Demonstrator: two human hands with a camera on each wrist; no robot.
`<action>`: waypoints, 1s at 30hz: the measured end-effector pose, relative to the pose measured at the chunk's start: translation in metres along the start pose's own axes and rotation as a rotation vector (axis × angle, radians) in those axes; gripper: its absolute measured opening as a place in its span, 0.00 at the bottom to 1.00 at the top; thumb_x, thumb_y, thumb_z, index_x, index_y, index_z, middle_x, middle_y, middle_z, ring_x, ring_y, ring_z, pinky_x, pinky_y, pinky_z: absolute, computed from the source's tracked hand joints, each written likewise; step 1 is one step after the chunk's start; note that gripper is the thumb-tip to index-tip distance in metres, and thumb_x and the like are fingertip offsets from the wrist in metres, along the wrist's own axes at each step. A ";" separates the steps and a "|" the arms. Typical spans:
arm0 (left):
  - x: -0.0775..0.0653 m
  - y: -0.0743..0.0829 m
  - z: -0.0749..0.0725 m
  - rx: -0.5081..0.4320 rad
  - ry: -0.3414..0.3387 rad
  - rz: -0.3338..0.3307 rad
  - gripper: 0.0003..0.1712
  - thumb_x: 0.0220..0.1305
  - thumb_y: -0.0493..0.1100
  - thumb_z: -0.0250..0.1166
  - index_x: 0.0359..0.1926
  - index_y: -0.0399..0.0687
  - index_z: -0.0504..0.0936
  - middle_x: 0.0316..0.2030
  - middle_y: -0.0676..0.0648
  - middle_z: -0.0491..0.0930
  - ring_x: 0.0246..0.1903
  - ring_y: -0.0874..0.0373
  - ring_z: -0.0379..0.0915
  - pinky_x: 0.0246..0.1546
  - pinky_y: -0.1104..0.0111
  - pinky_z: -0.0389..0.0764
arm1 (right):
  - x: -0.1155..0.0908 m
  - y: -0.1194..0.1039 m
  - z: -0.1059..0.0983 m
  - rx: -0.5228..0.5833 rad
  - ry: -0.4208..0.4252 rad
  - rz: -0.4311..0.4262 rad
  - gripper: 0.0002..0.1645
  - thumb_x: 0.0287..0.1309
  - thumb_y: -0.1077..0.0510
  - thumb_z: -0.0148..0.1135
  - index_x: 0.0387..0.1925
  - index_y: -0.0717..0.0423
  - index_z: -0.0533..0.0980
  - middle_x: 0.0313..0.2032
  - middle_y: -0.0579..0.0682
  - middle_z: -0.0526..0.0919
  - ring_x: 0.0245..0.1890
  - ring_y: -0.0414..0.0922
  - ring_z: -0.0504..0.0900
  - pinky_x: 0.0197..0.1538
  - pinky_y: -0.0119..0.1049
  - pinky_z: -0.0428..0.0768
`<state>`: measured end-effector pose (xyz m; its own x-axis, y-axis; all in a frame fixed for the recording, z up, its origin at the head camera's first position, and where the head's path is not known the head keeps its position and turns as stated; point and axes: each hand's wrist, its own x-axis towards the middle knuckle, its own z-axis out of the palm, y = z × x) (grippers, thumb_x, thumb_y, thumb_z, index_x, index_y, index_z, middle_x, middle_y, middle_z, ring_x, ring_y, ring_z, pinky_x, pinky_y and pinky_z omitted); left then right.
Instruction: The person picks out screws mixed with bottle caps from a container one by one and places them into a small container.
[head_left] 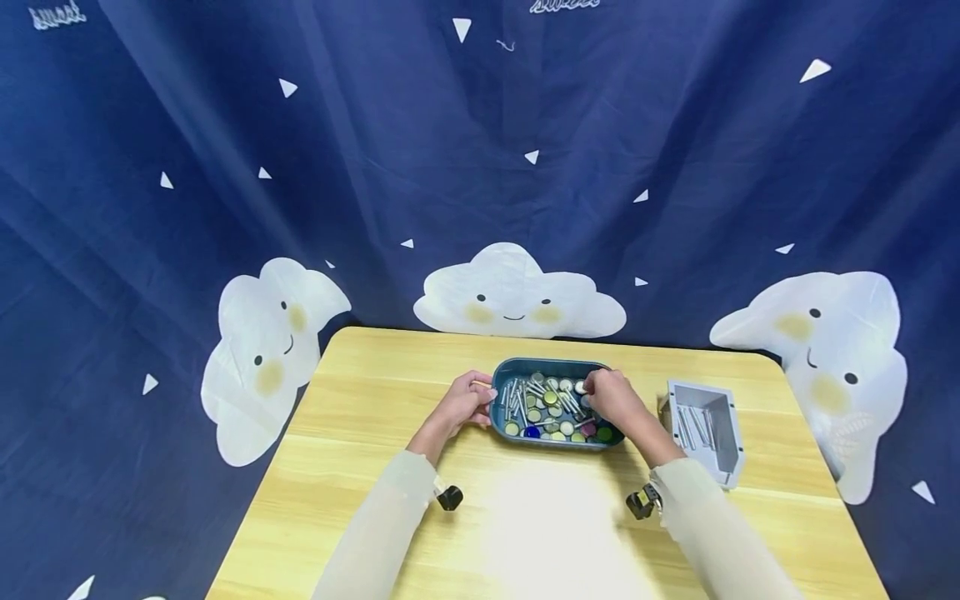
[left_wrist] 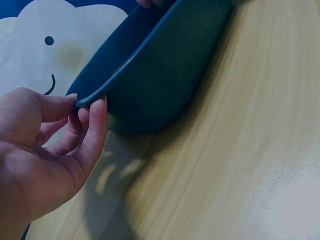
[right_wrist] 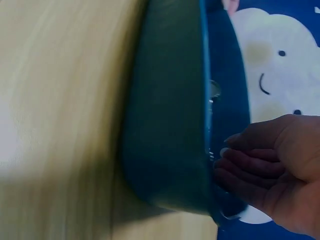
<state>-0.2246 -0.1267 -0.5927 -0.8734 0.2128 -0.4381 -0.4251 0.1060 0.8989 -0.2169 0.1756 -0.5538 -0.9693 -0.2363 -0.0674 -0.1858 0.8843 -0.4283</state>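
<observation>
A dark teal oval basin (head_left: 555, 445) stands on the table, holding several silver metal rods (head_left: 516, 400) and several round, flat, cap-like pieces (head_left: 551, 398) in yellow, white, green, blue and magenta. My left hand (head_left: 467, 400) pinches the basin's rim at its left end, thumb on top and fingers below, as the left wrist view shows. Inside the basin's right part is my right hand (head_left: 617, 398), reaching over the rim with fingers bent down among the pieces. In the right wrist view its thumb and fingertips (right_wrist: 226, 151) are close together; I cannot tell whether they pinch a piece.
To the right of the basin, a grey box (head_left: 727, 450) holds several similar silver rods (head_left: 696, 427). Both stand on a light wooden table (head_left: 405, 367). A dark blue curtain (head_left: 480, 167) with white clouds hangs behind the table's far edge.
</observation>
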 end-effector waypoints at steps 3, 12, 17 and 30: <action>0.001 -0.002 0.001 -0.005 -0.004 -0.001 0.22 0.73 0.36 0.62 0.65 0.38 0.72 0.43 0.38 0.80 0.28 0.55 0.79 0.24 0.66 0.89 | 0.006 0.003 0.010 -0.043 -0.020 -0.032 0.05 0.56 0.68 0.68 0.34 0.62 0.88 0.33 0.55 0.91 0.38 0.54 0.88 0.44 0.51 0.90; 0.001 -0.002 -0.002 -0.014 -0.001 0.000 0.23 0.72 0.35 0.61 0.65 0.37 0.72 0.44 0.37 0.79 0.28 0.55 0.79 0.25 0.66 0.90 | 0.018 -0.001 0.025 -0.004 -0.118 -0.022 0.28 0.51 0.74 0.58 0.12 0.46 0.57 0.15 0.40 0.51 0.19 0.40 0.50 0.25 0.32 0.50; 0.004 -0.004 -0.002 -0.024 -0.020 0.018 0.24 0.72 0.34 0.61 0.66 0.36 0.71 0.43 0.40 0.79 0.27 0.58 0.79 0.25 0.66 0.90 | 0.021 -0.004 0.027 -0.012 -0.120 0.020 0.30 0.53 0.74 0.58 0.12 0.45 0.55 0.15 0.40 0.50 0.19 0.40 0.51 0.24 0.32 0.52; 0.002 -0.003 -0.001 -0.018 -0.008 0.016 0.22 0.73 0.34 0.61 0.65 0.36 0.71 0.41 0.41 0.79 0.26 0.57 0.79 0.25 0.65 0.90 | 0.026 -0.010 0.036 -0.108 -0.118 0.040 0.31 0.59 0.72 0.61 0.13 0.48 0.55 0.16 0.42 0.53 0.18 0.43 0.62 0.23 0.35 0.66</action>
<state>-0.2248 -0.1272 -0.5963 -0.8781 0.2221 -0.4239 -0.4157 0.0848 0.9056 -0.2347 0.1464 -0.5841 -0.9519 -0.2398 -0.1910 -0.1693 0.9306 -0.3245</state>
